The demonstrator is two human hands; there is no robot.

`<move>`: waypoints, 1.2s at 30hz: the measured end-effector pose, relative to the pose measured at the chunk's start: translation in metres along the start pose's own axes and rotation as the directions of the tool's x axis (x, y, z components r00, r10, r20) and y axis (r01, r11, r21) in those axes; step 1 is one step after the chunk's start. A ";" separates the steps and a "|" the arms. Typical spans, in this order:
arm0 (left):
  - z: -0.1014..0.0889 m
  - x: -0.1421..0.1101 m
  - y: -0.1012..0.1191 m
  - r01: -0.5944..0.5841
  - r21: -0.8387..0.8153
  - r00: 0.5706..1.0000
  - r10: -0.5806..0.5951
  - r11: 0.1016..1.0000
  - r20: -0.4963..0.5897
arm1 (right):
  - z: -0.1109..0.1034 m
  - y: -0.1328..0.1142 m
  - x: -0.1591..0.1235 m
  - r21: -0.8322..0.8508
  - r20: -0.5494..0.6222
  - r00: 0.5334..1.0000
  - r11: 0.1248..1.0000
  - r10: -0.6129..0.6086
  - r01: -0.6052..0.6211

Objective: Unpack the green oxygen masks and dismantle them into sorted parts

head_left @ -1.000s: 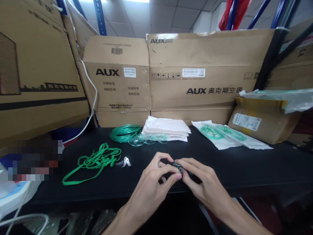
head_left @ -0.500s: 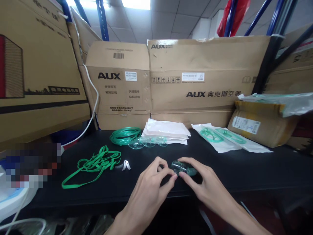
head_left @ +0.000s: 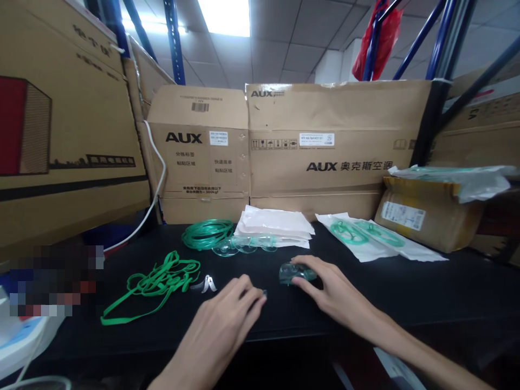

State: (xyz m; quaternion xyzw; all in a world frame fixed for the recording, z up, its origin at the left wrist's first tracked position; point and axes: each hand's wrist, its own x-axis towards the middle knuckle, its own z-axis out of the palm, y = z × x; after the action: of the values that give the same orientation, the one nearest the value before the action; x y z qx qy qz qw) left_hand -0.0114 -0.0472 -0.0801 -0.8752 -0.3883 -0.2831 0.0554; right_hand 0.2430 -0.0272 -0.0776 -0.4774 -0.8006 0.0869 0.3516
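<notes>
My right hand (head_left: 314,276) is closed around the end of a clear, green-tinted oxygen mask (head_left: 286,273) at the middle of the black table. To its left, apart from the mask, my left hand (head_left: 239,303) is closed in a pinch. A small bluish, shiny piece (head_left: 265,293) shows at its fingertips, too little of it visible to name. A tangle of green elastic straps (head_left: 162,284) lies left of my left hand. Between them are small bent metal strips (head_left: 209,283). Several clear masks (head_left: 247,246) lie in a row farther back.
Behind the masks are coiled green tubing (head_left: 207,234) and stacked white packets (head_left: 276,223). Two packets with green tubing (head_left: 365,233) lie at right, beside a cardboard box (head_left: 426,211). Large cartons (head_left: 341,119) wall off the back. A white cable (head_left: 160,179) hangs at left.
My left hand has drawn away from the mask, toward the left and down. My right hand still grips the mask, which is shifted slightly left. The camera view has tilted up a little.
</notes>
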 end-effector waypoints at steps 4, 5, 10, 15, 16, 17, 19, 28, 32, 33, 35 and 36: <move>-0.020 -0.012 -0.035 0.093 0.082 0.995 -0.091 0.992 -0.028 | 0.000 0.018 0.015 -0.062 0.032 0.999 0.998 -0.027 0.029; -0.024 -0.014 -0.043 0.109 0.102 0.994 -0.106 0.989 -0.030 | 0.001 0.020 0.019 -0.077 0.033 0.999 0.996 -0.040 0.042; -0.030 -0.022 -0.062 0.140 0.204 0.990 -0.132 0.969 -0.049 | 0.013 0.028 0.044 -0.169 0.013 0.993 0.978 -0.121 0.121; -0.018 -0.012 -0.023 0.105 0.173 0.994 -0.097 0.979 -0.057 | 0.024 0.042 0.070 -0.299 -0.045 0.991 0.948 -0.128 0.109; -0.013 -0.006 -0.010 0.069 0.117 0.998 -0.068 0.991 -0.013 | 0.025 0.045 0.074 -0.324 -0.060 0.990 0.941 -0.124 0.098; -0.007 0.000 0.002 0.036 0.055 0.999 -0.038 0.998 0.032 | 0.026 0.049 0.076 -0.346 -0.074 0.990 0.934 -0.119 0.086; 0.006 0.012 0.022 0.012 -0.063 0.991 -0.004 0.998 0.136 | 0.028 0.055 0.079 -0.377 -0.094 0.989 0.924 -0.112 0.069; 0.030 0.023 0.037 0.007 -0.161 0.992 0.013 0.987 0.122 | 0.025 0.071 0.080 -0.352 -0.068 0.985 0.928 -0.158 0.125; 0.032 0.021 0.035 -0.014 -0.146 0.994 0.029 0.989 0.102 | 0.020 0.064 0.075 -0.352 -0.074 0.987 0.929 -0.146 0.111; 0.033 0.021 0.035 -0.019 -0.140 0.995 0.033 0.990 0.094 | 0.017 0.062 0.072 -0.355 -0.074 0.987 0.929 -0.143 0.108; 0.034 0.021 0.035 -0.032 -0.124 0.997 0.041 0.992 0.068 | 0.009 0.057 0.064 -0.363 -0.077 0.988 0.927 -0.134 0.097; 0.035 0.021 0.035 -0.041 -0.117 0.997 0.048 0.992 0.056 | 0.003 0.055 0.058 -0.367 -0.083 0.989 0.926 -0.125 0.086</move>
State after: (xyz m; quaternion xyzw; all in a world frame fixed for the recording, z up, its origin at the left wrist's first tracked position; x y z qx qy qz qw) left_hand 0.0403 -0.0463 -0.0936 -0.8933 -0.3531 -0.2781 -0.0006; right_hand 0.2630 0.0508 -0.0779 -0.4940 -0.8079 -0.1063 0.3033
